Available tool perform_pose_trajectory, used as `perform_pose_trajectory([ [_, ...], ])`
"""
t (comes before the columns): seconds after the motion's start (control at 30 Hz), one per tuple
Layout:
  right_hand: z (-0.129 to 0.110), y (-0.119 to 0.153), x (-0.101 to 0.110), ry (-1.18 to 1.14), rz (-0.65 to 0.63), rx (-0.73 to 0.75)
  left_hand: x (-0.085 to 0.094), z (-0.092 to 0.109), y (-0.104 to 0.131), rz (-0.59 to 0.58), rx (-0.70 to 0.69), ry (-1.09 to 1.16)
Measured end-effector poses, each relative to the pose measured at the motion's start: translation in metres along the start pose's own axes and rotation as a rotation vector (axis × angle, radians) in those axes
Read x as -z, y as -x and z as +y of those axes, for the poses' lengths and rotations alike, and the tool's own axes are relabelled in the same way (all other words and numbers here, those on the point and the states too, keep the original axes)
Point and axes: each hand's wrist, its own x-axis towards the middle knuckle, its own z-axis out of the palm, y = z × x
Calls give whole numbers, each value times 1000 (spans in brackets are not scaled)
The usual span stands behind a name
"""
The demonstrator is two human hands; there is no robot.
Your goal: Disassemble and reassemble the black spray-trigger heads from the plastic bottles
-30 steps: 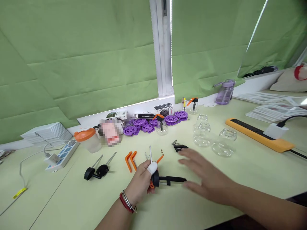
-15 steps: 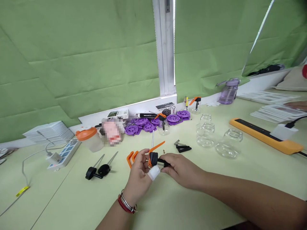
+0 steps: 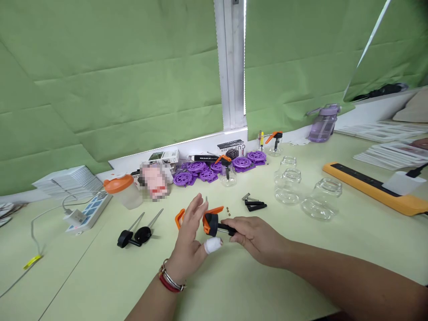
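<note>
A green covering point(image 3: 117, 67) hangs behind the pale table point(image 3: 83, 285). On the right side of the table lies a yellow power strip point(image 3: 364, 185), and to the left of it stand three clear glass jars point(image 3: 320, 200), near each other. In the middle, the right hand point(image 3: 257, 238) pinches the black stem of a bottle top point(image 3: 211, 224) between the thumb and the fingers. This bottle top is held sideways above the table, between the two hands. The left hand point(image 3: 190, 236) is opened beside it, its thumb, with white bandage point(image 3: 212, 245), spread away from the raised fingers; whether these fingers touch the bottle top, I cannot tell. Further left lie two black caps point(image 3: 133, 237) with thin metal rods. A loose orange handle point(image 3: 179, 218) is just beside the left hand. Beyond the right hand are black pieces point(image 3: 256, 207), metal springs point(image 3: 253, 199) and tiny brown bits point(image 3: 228, 212).
</note>
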Motion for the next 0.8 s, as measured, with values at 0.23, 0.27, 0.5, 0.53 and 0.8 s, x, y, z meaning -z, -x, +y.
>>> perform_pose_trajectory([
  [0.23,-14,5,8,-130,45,-72,3,21,13,11,-114,-52],
  [0.27,-12,3,7,-171,57,-178,0,21,11,29,59,2],
  [0.5,34,-4,-15,-273,5,-563,-27,1,-3,-49,879,458],
  [0.53,40,-2,-18,-270,3,-595,-29,-1,-2,-43,849,444],
  [0.8,53,4,-26,-342,63,-634,-36,0,6,-119,696,75],
])
